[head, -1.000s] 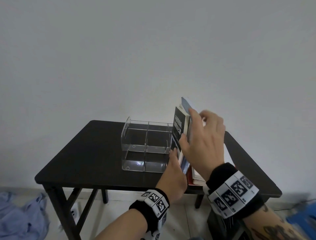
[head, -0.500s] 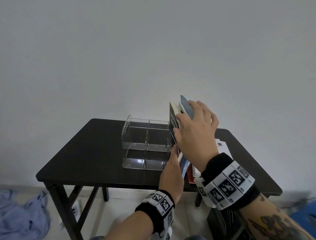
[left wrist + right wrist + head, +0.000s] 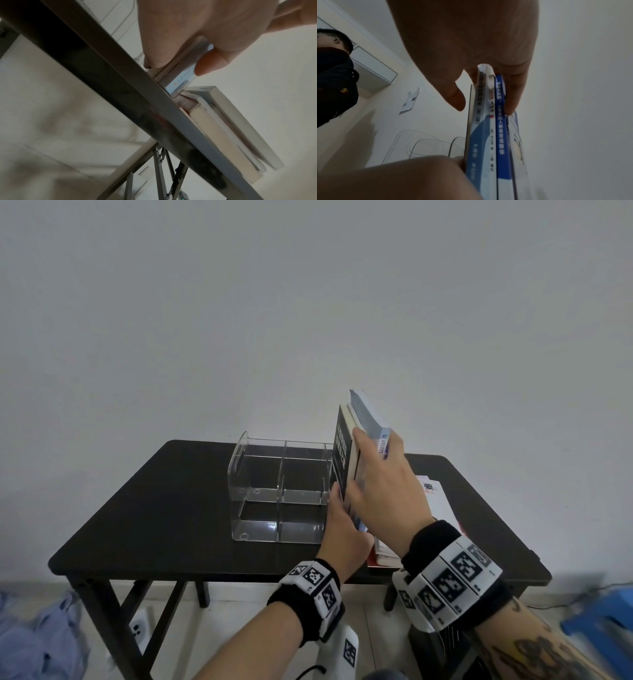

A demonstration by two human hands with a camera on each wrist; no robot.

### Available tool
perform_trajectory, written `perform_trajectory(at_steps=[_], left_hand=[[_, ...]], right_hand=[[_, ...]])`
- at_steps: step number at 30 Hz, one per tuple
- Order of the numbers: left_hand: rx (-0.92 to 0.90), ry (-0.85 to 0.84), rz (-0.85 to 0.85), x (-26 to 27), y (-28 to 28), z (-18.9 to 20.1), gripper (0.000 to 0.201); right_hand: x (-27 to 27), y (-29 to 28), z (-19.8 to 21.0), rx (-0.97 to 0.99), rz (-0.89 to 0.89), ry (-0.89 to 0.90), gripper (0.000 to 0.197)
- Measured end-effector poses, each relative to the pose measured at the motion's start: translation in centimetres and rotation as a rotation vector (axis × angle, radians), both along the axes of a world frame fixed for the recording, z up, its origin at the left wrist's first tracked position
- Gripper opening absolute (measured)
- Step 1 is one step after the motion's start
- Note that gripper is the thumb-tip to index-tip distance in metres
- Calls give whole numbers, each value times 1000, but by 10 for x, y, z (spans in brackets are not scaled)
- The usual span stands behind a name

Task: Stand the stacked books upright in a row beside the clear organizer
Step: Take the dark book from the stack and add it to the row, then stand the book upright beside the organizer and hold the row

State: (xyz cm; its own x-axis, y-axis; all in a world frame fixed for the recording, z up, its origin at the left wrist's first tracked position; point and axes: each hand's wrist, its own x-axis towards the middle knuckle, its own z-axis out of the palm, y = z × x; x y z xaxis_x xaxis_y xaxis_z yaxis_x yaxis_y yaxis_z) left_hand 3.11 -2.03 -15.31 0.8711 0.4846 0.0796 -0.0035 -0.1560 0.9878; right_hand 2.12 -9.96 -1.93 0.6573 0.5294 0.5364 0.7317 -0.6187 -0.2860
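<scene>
Paperback upright books point(image 3: 356, 453), stiff but slim and tip-prone, are pinched at the spines by right hand point(image 3: 383, 491) and left hand point(image 3: 342, 532), beside clear organizer point(image 3: 277, 491); best gripped low, both sides.

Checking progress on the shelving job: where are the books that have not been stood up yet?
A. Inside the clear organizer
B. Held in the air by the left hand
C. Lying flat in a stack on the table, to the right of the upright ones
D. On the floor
C: the stacked books lie flat on the table, right of the upright books beside the clear organizer.
</scene>
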Motion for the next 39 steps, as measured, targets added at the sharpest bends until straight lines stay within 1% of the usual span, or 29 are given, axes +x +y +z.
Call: perform_trajectory(at_steps=[2, 4, 5, 8, 9, 11, 12, 14, 16, 18, 20, 22, 23, 24, 27, 29, 33, 35, 36, 39], left_hand=[[-46, -7, -9, -13, -2, 19, 93], [-60, 22, -45, -23, -4, 26, 101], [-55, 38, -53, -25, -3, 26, 105], [-77, 24, -58, -24, 1, 19, 112], [-82, 22, -66, -24, 2, 19, 114], [-71, 17, -87, -25, 2, 20, 116], [-60, 14, -91, -26, 2, 19, 118], [-57, 8, -93, -26, 3, 19, 119], [-56, 1, -84, -25, 4, 18, 119], [-70, -6, -80, -22, 3, 16, 118], [-82, -10, -71, -20, 2, 16, 119], [-83, -15, -68, -18, 2, 15, 119], [-83, -18, -73, -18, 2, 15, 119], [-78, -19, -76, -18, 2, 15, 119], [-68, -22, -77, -17, 3, 13, 119], [-57, -25, -65, -16, 3, 12, 118], [-34, -8, -71, -17, 5, 12, 119], [-35, -4, -80, -17, 6, 12, 119], [-34, -4, -86, -17, 6, 12, 119], [-23, 5, -94, -18, 8, 13, 119]], right_hand=[[0, -2, 0, -29, 21, -28, 65], [-1, -8, 3, -7, 33, 21, 66], [-1, -11, 4, 22, 45, 28, 67], [-2, -25, 3, 125, 87, -80, 63], [-2, -31, 2, 175, 116, -85, 62], [0, -47, -1, 304, 152, -12, 61], [2, -55, -3, 335, 120, 11, 58], [15, -68, -10, 271, -26, 36, 46], [38, -77, -20, 118, -195, 160, 41], [59, -84, -31, -91, -326, 361, 45], [73, -89, -43, -284, -418, 511, 57], [82, -92, -51, -365, -459, 589, 68], [85, -93, -53, -380, -461, 605, 70], [87, -94, -52, -388, -456, 605, 67], [92, -98, -43, -362, -459, 577, 48], [96, -100, -38, -311, -473, 596, 46], [109, -103, -36, -157, -451, 750, 40], [110, -105, -35, -60, -418, 803, 34], [110, -106, -35, -45, -410, 809, 31], [109, -107, -39, -109, -418, 798, 30]])
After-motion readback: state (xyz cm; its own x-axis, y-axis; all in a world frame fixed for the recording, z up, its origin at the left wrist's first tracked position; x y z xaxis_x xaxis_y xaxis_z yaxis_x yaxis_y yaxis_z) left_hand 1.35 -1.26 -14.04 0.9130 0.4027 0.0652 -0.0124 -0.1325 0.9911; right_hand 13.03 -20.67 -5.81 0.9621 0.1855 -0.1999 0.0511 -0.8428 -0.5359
